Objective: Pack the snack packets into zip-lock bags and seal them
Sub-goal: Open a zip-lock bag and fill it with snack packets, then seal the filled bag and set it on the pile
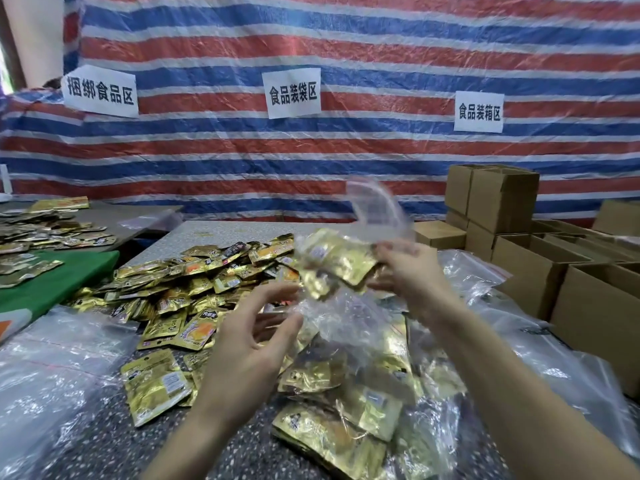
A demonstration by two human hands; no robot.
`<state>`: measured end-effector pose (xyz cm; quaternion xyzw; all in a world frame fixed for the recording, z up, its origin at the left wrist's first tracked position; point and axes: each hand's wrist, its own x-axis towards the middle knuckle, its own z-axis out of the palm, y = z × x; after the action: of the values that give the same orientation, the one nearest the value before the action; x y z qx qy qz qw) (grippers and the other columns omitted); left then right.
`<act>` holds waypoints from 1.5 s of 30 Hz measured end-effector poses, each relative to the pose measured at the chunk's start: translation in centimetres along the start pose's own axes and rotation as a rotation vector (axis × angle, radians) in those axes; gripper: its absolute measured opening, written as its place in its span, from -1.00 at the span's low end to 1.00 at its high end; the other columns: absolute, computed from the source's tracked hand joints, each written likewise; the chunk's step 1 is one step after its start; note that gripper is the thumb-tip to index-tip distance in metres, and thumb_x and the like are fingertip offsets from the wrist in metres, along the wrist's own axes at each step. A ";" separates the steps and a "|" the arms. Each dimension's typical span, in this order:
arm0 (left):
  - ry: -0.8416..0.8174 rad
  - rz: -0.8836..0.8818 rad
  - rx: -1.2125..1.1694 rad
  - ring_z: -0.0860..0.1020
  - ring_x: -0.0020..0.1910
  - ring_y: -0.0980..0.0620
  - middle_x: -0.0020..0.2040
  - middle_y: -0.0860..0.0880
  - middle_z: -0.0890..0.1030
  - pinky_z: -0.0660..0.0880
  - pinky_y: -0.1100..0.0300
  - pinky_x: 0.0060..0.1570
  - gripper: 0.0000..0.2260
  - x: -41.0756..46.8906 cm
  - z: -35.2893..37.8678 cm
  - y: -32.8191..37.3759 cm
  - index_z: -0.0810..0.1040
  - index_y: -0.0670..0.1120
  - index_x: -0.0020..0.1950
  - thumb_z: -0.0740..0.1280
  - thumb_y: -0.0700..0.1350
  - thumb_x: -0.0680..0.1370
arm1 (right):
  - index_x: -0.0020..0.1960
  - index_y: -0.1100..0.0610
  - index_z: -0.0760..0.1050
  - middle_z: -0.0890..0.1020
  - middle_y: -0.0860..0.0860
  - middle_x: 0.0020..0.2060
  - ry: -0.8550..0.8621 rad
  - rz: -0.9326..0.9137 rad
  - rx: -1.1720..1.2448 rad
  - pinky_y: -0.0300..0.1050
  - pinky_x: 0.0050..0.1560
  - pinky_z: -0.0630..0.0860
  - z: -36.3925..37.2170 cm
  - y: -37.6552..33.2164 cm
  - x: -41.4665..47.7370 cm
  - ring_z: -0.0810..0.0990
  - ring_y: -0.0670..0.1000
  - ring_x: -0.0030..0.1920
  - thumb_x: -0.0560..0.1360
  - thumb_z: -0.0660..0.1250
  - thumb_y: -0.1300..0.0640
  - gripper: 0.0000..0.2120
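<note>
My right hand grips a clear zip-lock bag with gold snack packets inside, held up above the table; the bag is blurred. My left hand hovers just below and left of it, fingers spread and relaxed, holding nothing. A heap of loose gold snack packets covers the speckled table behind and left of my hands. Filled clear bags of packets lie under my right forearm.
Empty clear bags lie at the near left, more plastic at the right. Open cardboard boxes stand along the right. A green-covered table with more packets is at the left. A striped tarp with paper signs hangs behind.
</note>
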<state>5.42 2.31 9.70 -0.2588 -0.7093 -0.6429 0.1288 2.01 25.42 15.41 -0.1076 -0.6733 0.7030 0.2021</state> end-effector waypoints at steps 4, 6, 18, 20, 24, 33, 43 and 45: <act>0.006 -0.046 0.043 0.60 0.05 0.30 0.06 0.34 0.62 0.53 0.28 0.01 -0.81 -0.6 0.0 -0.8 0.60 0.16 0.09 0.40 -0.09 0.52 | 0.02 0.30 0.58 0.65 0.21 -0.18 0.285 -0.066 -0.443 0.14 -0.15 0.68 -3.2 0.8 4.0 0.70 0.18 -0.24 0.53 0.29 0.26 -0.85; 0.001 -0.070 0.058 0.62 0.03 0.27 0.03 0.31 0.64 0.56 0.25 -0.02 -0.81 -0.8 0.0 -1.2 0.61 0.13 0.09 0.39 -0.11 0.53 | -0.06 0.26 0.56 0.63 0.16 -0.20 0.316 -0.051 -0.826 0.13 -0.10 0.59 -4.4 2.8 4.1 0.63 0.19 -0.17 0.53 0.28 0.22 -0.88; -0.066 -0.122 0.052 0.64 -0.01 0.20 -0.02 0.23 0.66 0.57 0.34 -0.15 -0.84 -1.7 0.1 -2.6 0.63 0.11 0.03 0.37 -0.14 0.55 | 0.19 0.07 0.33 0.55 0.02 -0.02 0.247 -0.122 -0.741 -0.03 -0.15 0.57 -3.7 6.1 2.1 0.62 0.04 -0.10 0.46 0.45 0.18 -0.60; -0.078 -0.142 0.062 0.63 -0.01 0.19 -0.02 0.22 0.66 0.57 0.29 -0.13 -0.84 -2.0 -0.1 -2.8 0.63 0.12 0.02 0.37 -0.15 0.55 | 0.28 0.12 0.37 0.59 0.05 -0.04 0.234 -0.124 -0.872 -0.01 -0.13 0.57 -3.6 6.2 1.4 0.62 0.04 -0.11 0.51 0.39 0.23 -0.62; -0.067 -0.166 0.044 0.64 -0.03 0.17 -0.02 0.18 0.67 0.57 0.36 -0.12 -0.83 -2.5 -0.9 -3.1 0.64 0.11 -0.02 0.37 -0.18 0.56 | 0.36 0.13 0.31 0.54 0.12 0.11 0.324 -0.226 -1.211 0.13 0.15 0.51 -3.1 5.5 -0.2 0.53 0.14 0.10 0.48 0.39 0.14 -0.50; 0.057 -0.180 0.190 0.56 -0.12 0.30 -0.14 0.19 0.63 0.47 0.48 -0.22 -0.86 -2.8 -3.7 -5.4 0.60 0.11 -0.05 0.37 -0.14 0.59 | 0.07 0.05 0.62 0.60 0.00 0.12 -0.256 -0.677 -1.012 0.09 0.23 0.49 6.1 8.2 -5.6 0.53 -0.01 0.12 0.50 0.44 0.09 -0.85; 0.275 -0.722 1.327 0.45 0.21 -0.15 0.20 -0.07 0.56 0.36 -0.01 0.14 -0.77 -5.3 -17.4 -13.3 0.60 -0.03 0.12 0.32 0.04 0.55 | -0.09 -0.09 0.62 0.52 -0.19 -0.08 -0.443 -0.593 -0.923 -0.15 -0.07 0.45 7.9 12.7 -7.1 0.53 -0.13 -0.05 0.48 0.44 0.09 -0.92; 0.285 -0.809 1.323 0.54 0.09 -0.17 0.01 -0.10 0.63 0.41 0.03 0.03 -0.78 -5.7 -18.7 -13.9 0.63 -0.06 -0.07 0.31 0.06 0.56 | -0.08 -0.08 0.62 0.53 -0.20 -0.08 -0.451 -0.590 -0.919 -0.15 -0.02 0.48 7.6 13.1 -6.9 0.52 -0.14 -0.03 0.48 0.43 0.10 -0.91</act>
<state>-0.03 -17.66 -2.37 0.2346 -0.9603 -0.1114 0.1019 3.11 15.47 2.19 0.1596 -0.9367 0.2589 0.1737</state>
